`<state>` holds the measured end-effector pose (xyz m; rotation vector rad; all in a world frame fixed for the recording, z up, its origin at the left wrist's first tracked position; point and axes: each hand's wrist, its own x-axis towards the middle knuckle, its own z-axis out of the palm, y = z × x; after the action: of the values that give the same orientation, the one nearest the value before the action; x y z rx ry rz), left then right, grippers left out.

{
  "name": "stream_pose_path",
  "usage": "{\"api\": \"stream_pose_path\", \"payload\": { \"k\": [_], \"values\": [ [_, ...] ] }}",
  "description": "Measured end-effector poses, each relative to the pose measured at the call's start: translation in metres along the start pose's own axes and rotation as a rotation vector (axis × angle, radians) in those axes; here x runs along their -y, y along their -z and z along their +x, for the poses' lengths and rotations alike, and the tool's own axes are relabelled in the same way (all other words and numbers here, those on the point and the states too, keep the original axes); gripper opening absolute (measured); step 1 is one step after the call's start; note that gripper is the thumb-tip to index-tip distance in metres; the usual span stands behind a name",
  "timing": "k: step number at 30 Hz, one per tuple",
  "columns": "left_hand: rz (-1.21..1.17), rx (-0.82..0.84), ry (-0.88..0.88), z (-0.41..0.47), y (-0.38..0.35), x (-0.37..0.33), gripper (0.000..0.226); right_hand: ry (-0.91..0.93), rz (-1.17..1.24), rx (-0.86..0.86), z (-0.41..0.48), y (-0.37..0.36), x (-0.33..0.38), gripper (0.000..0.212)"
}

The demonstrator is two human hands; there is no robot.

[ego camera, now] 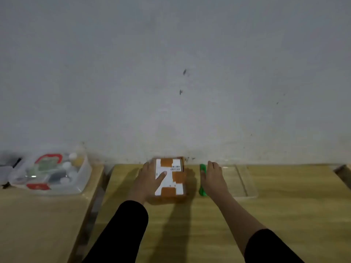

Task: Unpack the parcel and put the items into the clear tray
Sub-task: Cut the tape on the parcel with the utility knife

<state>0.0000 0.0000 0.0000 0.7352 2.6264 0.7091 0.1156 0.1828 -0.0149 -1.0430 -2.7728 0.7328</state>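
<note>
A brown cardboard parcel [171,179] with a white label and barcode lies on the wooden table near the wall. My left hand [147,179] rests flat on its left side, thumb across the label. A green cutter-like tool [202,179] lies just right of the parcel. My right hand [213,176] lies over the tool's right edge, fingers stretched out; whether it grips the tool I cannot tell. The clear tray [245,181] sits right of that hand and looks empty.
A second wooden table at the left carries a clear plastic bin [57,173] full of small items, some red, white and yellow. A gap separates the two tables. The grey wall stands directly behind the table's far edge.
</note>
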Motion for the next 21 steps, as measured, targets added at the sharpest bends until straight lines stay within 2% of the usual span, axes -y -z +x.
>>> {"api": "stream_pose_path", "payload": {
  "k": [5, 12, 21],
  "values": [
    [-0.19, 0.056, 0.115, 0.013, -0.033, 0.015, 0.078, -0.179, -0.018, 0.023, 0.02, -0.044, -0.027, 0.037],
    [-0.321, -0.052, 0.081, 0.02, -0.05, 0.011, 0.07, -0.244, -0.024, -0.014, 0.038, -0.077, -0.042, 0.044],
    [-0.345, -0.043, 0.143, 0.021, -0.055, 0.013, 0.077, -0.352, 0.302, -0.112, 0.031, -0.074, -0.03, 0.025]
  ]
}}
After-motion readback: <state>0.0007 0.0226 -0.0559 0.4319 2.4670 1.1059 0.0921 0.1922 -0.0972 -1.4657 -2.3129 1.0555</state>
